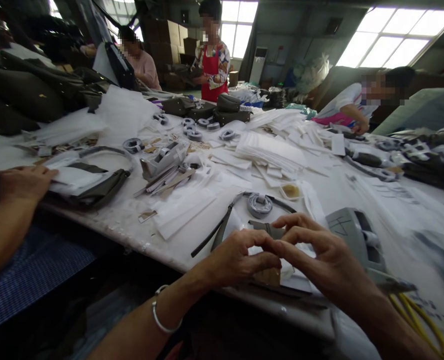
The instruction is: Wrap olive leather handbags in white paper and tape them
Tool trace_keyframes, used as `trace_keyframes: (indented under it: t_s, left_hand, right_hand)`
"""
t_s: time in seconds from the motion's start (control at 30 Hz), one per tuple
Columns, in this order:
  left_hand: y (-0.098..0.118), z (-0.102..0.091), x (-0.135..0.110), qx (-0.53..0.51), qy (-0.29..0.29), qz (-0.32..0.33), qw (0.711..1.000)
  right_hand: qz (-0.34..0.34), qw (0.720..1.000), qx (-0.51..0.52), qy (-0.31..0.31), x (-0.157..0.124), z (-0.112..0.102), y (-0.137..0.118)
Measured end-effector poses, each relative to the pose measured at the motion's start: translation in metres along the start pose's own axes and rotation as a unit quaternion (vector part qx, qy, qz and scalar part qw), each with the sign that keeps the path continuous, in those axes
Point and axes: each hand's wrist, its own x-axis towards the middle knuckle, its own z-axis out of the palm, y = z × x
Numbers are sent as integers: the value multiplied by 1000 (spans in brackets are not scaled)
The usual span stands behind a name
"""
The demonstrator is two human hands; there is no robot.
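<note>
In the head view, my left hand, with a silver bangle at its wrist, is closed in a pinch near the table's front edge. The curled fingers of my right hand meet its fingertips, hiding whatever is pinched between them. Just below my left thumb shows a small brown card tag, with clear film beside it. Under both hands lies a dark olive bag with white sheeting on it. A dark strap curves behind, around a wrapped grey coil of strap.
A grey tape dispenser stands right of my right hand, near a yellow cord. A co-worker's hand rests by another bag at left. White foam sheets and coils cover the table. Several people work around it.
</note>
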Motion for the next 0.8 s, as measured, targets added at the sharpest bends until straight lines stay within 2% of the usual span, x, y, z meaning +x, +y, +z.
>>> trace_keyframes:
  t_s: [0.1,0.17,0.3,0.4,0.43,0.5,0.6,0.7,0.8]
  left_hand:
    - [-9,3,4,-42,-11,-10,999]
    - [-17,4,6,-66,-13,-17,998]
    - [-24,-1,9,-107,-32,-53,992]
    - [-22,-18,14,-89,-43,-15,995]
    - [-23,-27,16,-68,-31,1,997]
    - [-30,-50,25,-7,33,-6,999]
    - [-58,-85,43,122,156,-112,974]
    - [-91,-105,62,189,177,-206,944]
    - [-114,-109,73,163,167,-233,944]
  right_hand:
    - [34,998,49,-25,3,2,8]
    - [71,988,127,-48,5,2,16]
    - [126,933,328,-82,11,5,23]
    - [129,902,405,-72,22,8,20]
    - [131,900,412,-63,27,8,19]
    - [144,906,394,-52,41,8,19]
    - [176,933,307,-71,69,10,30]
    - [216,933,254,-133,101,23,49]
    - [307,893,272,-184,125,43,70]
